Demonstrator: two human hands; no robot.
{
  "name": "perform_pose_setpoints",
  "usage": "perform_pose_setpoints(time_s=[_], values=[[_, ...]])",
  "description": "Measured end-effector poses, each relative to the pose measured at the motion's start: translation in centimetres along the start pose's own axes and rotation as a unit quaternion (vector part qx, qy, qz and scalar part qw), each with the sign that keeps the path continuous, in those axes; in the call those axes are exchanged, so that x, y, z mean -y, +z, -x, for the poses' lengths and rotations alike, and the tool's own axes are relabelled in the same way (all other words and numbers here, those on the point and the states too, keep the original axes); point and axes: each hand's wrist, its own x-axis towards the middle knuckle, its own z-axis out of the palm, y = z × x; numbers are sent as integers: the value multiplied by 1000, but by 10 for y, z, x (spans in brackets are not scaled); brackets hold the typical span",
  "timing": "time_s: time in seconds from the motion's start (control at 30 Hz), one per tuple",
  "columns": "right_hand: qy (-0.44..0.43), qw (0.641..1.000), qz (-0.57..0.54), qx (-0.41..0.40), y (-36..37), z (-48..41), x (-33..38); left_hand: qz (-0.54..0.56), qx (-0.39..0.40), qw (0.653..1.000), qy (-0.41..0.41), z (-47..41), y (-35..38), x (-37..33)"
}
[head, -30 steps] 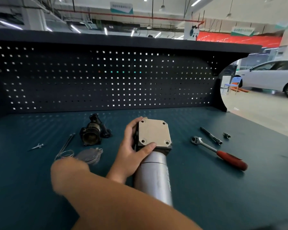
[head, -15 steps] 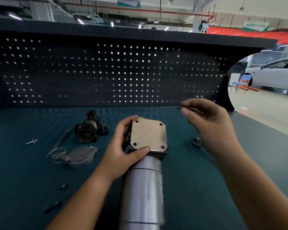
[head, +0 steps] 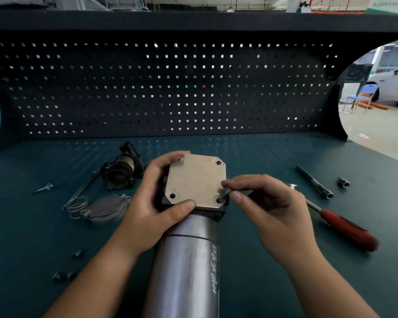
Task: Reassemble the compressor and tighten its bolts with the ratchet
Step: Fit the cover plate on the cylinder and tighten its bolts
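Note:
The compressor [head: 189,260], a long silver cylinder, lies on the bench pointing away from me. A square tan end plate [head: 197,180] with corner holes sits on its far end. My left hand [head: 156,203] grips the plate and head, thumb on the near edge, fingers over the far left corner. My right hand [head: 267,203] pinches a small bolt [head: 226,192] by the plate's near right hole. The red-handled ratchet [head: 345,226] lies to the right, partly behind my right hand.
A black valve housing [head: 121,171], a thin rod [head: 85,187], a spring [head: 78,204] and a round cover [head: 107,208] lie to the left. Small bolts [head: 63,276] sit near left. An extension bar [head: 314,181] and a socket [head: 342,182] lie at right. A pegboard [head: 170,88] closes the back.
My right hand came into view from the right holding a bolt and dropped to the plate's near right corner. My left hand kept its hold on the plate. The camera tilted down.

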Motion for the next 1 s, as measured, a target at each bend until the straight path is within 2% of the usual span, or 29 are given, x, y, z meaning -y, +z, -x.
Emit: perform_pose_setpoints(time_s=[0.13, 0.27, 0.53, 0.63, 0.83, 1.0], values=[[-32, 999, 37, 10, 1, 1, -1, -2, 9, 1000, 8, 0, 0, -1], [-101, 992, 71, 28, 2, 2, 1, -8, 8, 1000, 11, 1, 0, -2], [-122, 982, 141, 33, 4, 2, 4, 13, 0, 1000, -8, 3, 2, -4], [-117, 983, 134, 34, 6, 2, 4, 16, -3, 1000, -12, 2, 3, -4], [-61, 995, 54, 49, 3, 4, 2, 11, 5, 1000, -1, 3, 1, -3], [-35, 997, 66, 21, 8, 5, 0, 22, 11, 1000, -8, 3, 0, -3]])
